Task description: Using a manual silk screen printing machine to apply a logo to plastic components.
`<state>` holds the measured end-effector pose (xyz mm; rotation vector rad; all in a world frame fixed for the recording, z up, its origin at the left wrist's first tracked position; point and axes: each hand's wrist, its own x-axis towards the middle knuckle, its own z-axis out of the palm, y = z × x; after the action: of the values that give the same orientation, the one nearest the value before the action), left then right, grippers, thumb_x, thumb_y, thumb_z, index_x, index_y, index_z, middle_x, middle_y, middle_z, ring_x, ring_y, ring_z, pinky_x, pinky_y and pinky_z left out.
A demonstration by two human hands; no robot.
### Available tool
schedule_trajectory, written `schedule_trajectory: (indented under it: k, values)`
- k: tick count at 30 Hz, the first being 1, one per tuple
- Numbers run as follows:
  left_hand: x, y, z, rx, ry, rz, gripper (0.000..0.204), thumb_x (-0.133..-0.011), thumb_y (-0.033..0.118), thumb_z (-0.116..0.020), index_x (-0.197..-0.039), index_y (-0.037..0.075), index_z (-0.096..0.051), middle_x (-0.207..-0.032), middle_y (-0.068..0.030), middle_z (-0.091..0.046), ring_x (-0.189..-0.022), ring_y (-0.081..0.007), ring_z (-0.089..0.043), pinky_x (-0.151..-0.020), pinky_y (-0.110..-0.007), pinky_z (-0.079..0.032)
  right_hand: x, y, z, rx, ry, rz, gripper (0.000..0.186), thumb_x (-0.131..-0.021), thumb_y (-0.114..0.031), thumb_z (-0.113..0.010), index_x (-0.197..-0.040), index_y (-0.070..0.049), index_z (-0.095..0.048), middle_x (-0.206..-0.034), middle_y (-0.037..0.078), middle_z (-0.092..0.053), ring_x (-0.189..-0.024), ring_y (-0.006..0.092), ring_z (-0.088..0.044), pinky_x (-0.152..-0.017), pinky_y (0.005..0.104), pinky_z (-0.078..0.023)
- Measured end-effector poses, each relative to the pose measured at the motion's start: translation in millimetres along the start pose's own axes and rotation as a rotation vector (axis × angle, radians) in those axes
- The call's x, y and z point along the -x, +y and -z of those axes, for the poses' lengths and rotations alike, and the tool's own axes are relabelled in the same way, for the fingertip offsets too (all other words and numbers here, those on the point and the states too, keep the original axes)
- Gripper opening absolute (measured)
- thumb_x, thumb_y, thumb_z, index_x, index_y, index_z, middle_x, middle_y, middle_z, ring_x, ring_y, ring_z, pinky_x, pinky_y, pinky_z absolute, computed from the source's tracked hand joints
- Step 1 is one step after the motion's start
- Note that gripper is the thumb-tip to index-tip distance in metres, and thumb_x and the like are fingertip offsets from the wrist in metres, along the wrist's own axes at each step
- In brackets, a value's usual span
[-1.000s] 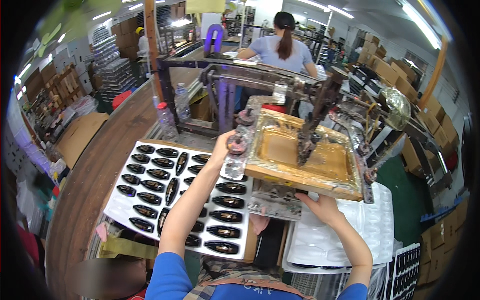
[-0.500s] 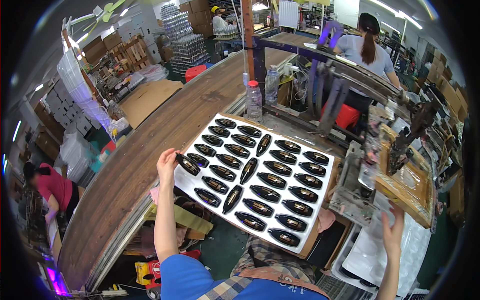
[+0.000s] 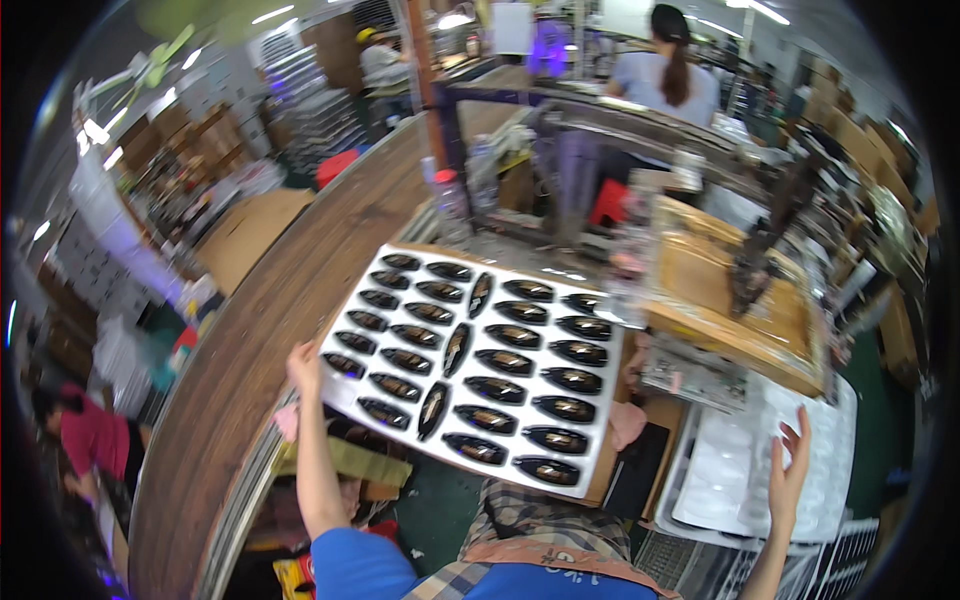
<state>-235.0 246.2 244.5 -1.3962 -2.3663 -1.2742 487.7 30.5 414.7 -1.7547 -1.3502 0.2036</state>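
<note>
One white tray (image 3: 600, 420) fills the middle of the view, tilted, its left edge gripped by the left hand (image 3: 303, 366). The fingers close on that edge, thumb side up; the far side of the tray rests near a yellow-brown printing frame (image 3: 735, 300). The tray is a thin moulded sheet holding small glossy black oval pieces (image 3: 505, 361), each pointed at both ends with a faint brownish sheen. They lie in roughly five slanting rows either side of a central column of three pieces set lengthwise (about twenty-eight in all, though blur makes the count uncertain).

The right hand (image 3: 788, 470) is raised at lower right, open with fingers spread, holding nothing, above a stack of empty white trays (image 3: 720, 480).

One long curved wooden bench (image 3: 250, 340) runs along the left. One clear plastic bottle (image 3: 452, 207) stands on it beyond the tray. Two other people show at the back: one in a grey top (image 3: 665, 75) facing away, one in a yellow cap (image 3: 380, 60). A third, in a red top (image 3: 85, 435), is at far left.
</note>
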Motion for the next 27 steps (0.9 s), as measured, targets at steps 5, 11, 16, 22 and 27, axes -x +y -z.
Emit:
schedule_trajectory:
  k: [5,11,16,22,27]
  values:
    - [22.2,119.4,10.1,0.373,-0.183,-0.077,0.017,-0.083,0.010,-0.051,-0.094,0.001,-0.061,-0.093,-0.0127,-0.061,-0.089,-0.0188,-0.056,-0.079,-0.029,-0.043,3.4,-5.9,-6.4,0.102,-0.007,-0.041,0.055,-0.078,-0.002,-0.052,-0.128,0.000,-0.030,-0.128,0.016,-0.039,-0.105,0.0256,-0.049,-0.089,0.0337,-0.037]
    - [105.9,340.2,-11.0,0.714,-0.484,-0.661,0.017,-0.083,0.009,-0.050,-0.095,0.002,-0.059,-0.089,-0.0120,-0.061,-0.087,-0.0227,-0.057,-0.075,-0.031,-0.043,21.8,-34.9,-2.9,0.151,-0.059,0.115,0.049,-0.077,-0.002,-0.054,-0.123,0.004,-0.036,-0.120,0.021,-0.045,-0.109,0.0291,-0.047,-0.093,0.0345,-0.035]
    - [159.7,432.7,-55.1,0.722,-0.703,-0.752,0.015,-0.080,0.012,-0.053,-0.089,0.002,-0.058,-0.087,-0.0131,-0.059,-0.085,-0.0253,-0.056,-0.076,-0.033,-0.043,52.5,-57.5,1.7,0.037,0.012,0.171,0.039,-0.073,0.002,-0.054,-0.112,0.005,-0.046,-0.099,0.019,-0.059,-0.094,0.0296,-0.058,-0.083,0.0334,-0.043]
    - [165.5,463.8,-125.3,1.068,-0.766,-0.709,0.014,-0.080,0.009,-0.052,-0.091,0.002,-0.058,-0.086,-0.0106,-0.060,-0.083,-0.0201,-0.057,-0.074,-0.031,-0.045,105.2,-53.1,6.3,-0.222,-0.010,0.120,0.032,-0.071,0.003,-0.053,-0.103,0.005,-0.051,-0.085,0.016,-0.064,-0.073,0.0228,-0.064,-0.071,0.0302,-0.049]
    - [148.0,485.9,-158.7,1.394,-1.016,-0.345,0.015,-0.081,0.008,-0.053,-0.093,0.002,-0.057,-0.087,-0.0092,-0.060,-0.081,-0.0173,-0.057,-0.073,-0.029,-0.045,118.7,-60.9,-14.4,-0.466,-0.197,-0.013,0.027,-0.076,0.000,-0.049,-0.103,0.007,-0.051,-0.087,0.018,-0.063,-0.075,0.0224,-0.063,-0.072,0.0298,-0.048]
